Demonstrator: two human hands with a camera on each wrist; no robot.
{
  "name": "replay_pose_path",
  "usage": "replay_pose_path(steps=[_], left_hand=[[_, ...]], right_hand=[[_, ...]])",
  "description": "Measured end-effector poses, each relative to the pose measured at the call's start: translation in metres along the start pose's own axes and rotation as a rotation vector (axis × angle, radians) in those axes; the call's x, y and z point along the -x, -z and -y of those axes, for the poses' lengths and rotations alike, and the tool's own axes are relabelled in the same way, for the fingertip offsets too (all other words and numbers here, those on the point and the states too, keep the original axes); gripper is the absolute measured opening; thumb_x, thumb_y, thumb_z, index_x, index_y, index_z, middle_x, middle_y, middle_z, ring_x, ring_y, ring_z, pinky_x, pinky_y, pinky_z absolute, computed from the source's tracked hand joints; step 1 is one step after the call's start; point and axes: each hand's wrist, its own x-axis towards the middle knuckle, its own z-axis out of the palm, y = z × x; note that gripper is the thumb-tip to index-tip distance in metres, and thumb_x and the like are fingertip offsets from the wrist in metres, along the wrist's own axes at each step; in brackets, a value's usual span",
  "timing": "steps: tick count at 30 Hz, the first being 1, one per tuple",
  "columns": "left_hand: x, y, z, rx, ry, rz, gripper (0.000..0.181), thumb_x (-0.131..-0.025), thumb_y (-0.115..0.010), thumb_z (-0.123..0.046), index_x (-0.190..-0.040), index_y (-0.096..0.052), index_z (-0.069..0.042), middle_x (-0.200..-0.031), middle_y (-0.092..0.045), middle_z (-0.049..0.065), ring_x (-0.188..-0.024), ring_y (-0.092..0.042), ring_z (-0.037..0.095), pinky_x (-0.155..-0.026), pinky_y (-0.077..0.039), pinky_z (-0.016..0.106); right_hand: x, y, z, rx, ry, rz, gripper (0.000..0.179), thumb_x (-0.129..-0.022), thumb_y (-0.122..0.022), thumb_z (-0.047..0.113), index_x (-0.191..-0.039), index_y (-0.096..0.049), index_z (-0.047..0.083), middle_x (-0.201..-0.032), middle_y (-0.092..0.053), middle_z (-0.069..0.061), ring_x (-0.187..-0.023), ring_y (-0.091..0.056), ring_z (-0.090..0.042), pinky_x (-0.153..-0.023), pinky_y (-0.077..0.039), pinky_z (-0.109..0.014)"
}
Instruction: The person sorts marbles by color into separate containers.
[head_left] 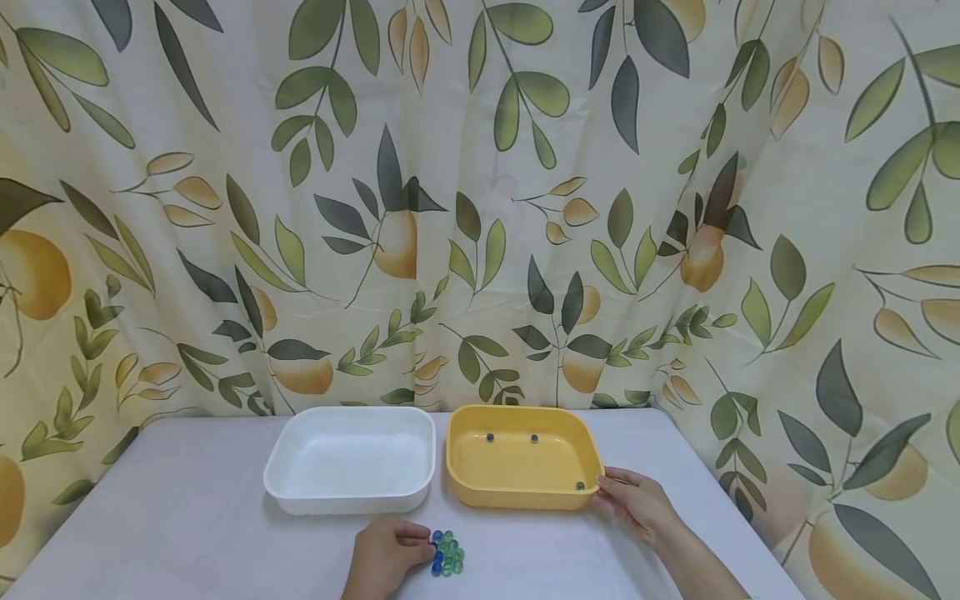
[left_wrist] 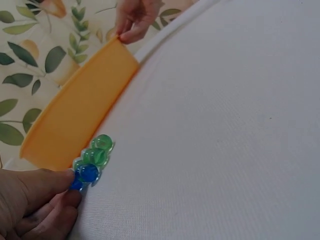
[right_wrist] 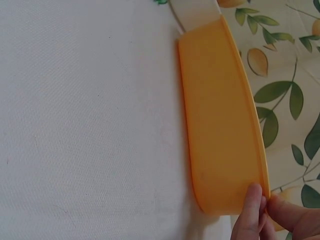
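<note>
My left hand (head_left: pixel 384 554) is at the left side of a small cluster of glass marbles (head_left: pixel 450 552), some green and some blue. Its thumb and fingertips pinch a blue marble (left_wrist: pixel 76 184) at the cluster's edge, partly hidden by the thumb. Another blue marble (left_wrist: pixel 89 173) and green marbles (left_wrist: pixel 95 157) sit right beside it on the cloth. My right hand (head_left: pixel 636 502) grips the near right corner of a yellow tray (head_left: pixel 525 498), thumb at the rim and fingers (right_wrist: pixel 248 212) against the outer wall. Three dark marbles lie inside this tray, one (head_left: pixel 581 486) near the gripped corner.
A white tray (head_left: pixel 348 504) with nothing visible in it stands left of the yellow one, a narrow gap between them. White cloth (head_left: pixel 202 500) covers the table. Behind its far edge hangs a leaf-and-fruit patterned curtain (head_left: pixel 480 333).
</note>
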Motion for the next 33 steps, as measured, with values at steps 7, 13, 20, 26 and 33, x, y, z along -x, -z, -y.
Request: replay_pose_path(steps=[7, 13, 20, 26, 33], left_hand=[[-0.0017, -0.0029, 0.0013, -0.02, 0.002, -0.012, 0.017, -0.076, -0.082, -0.011, -0.091, -0.075, -0.008, -0.079, -0.074, 0.0, -0.076, -0.07, 0.015, -0.073, -0.058, 0.034], [-0.0014, -0.0038, 0.0022, -0.023, -0.012, -0.022, 0.014, -0.076, -0.082, -0.01, -0.089, -0.075, -0.009, -0.078, -0.073, -0.001, -0.075, -0.07, 0.013, -0.072, -0.058, 0.034], [-0.0006, -0.0037, 0.002, -0.039, -0.012, -0.031, 0.013, -0.077, -0.082, -0.012, -0.088, -0.075, -0.011, -0.077, -0.073, -0.002, -0.075, -0.069, 0.012, -0.074, -0.057, 0.037], [-0.0008, -0.0034, 0.0033, -0.039, 0.001, -0.032, 0.014, -0.077, -0.082, -0.014, -0.089, -0.075, -0.012, -0.078, -0.074, -0.002, -0.076, -0.069, 0.013, -0.077, -0.056, 0.041], [-0.0007, -0.0001, 0.0061, -0.034, -0.003, -0.017, 0.015, -0.078, -0.081, -0.019, -0.09, -0.076, -0.013, -0.079, -0.074, -0.002, -0.077, -0.068, 0.013, -0.076, -0.056, 0.04]], right_hand=[[0.0006, -0.0001, 0.0, 0.002, 0.004, 0.006, 0.054, -0.094, -0.06, -0.002, -0.139, -0.035, -0.019, -0.097, -0.066, -0.013, -0.078, -0.068, -0.013, -0.078, -0.059, -0.03], [0.0009, 0.0001, -0.0002, 0.006, 0.004, 0.002, 0.054, -0.093, -0.061, -0.003, -0.138, -0.036, -0.019, -0.094, -0.066, -0.011, -0.077, -0.068, -0.013, -0.077, -0.06, -0.03], [0.0006, -0.0002, -0.0001, 0.014, 0.0, -0.008, 0.054, -0.093, -0.061, -0.002, -0.138, -0.037, -0.019, -0.094, -0.066, -0.012, -0.077, -0.068, -0.013, -0.076, -0.06, -0.029], [-0.0006, 0.0003, -0.0001, 0.026, -0.013, -0.009, 0.056, -0.094, -0.062, 0.0, -0.14, -0.036, -0.017, -0.094, -0.067, -0.011, -0.077, -0.068, -0.013, -0.076, -0.06, -0.029], [-0.0013, 0.0006, -0.0007, 0.018, -0.014, -0.009, 0.056, -0.094, -0.063, 0.0, -0.14, -0.036, -0.017, -0.097, -0.066, -0.013, -0.078, -0.068, -0.013, -0.077, -0.06, -0.03]])
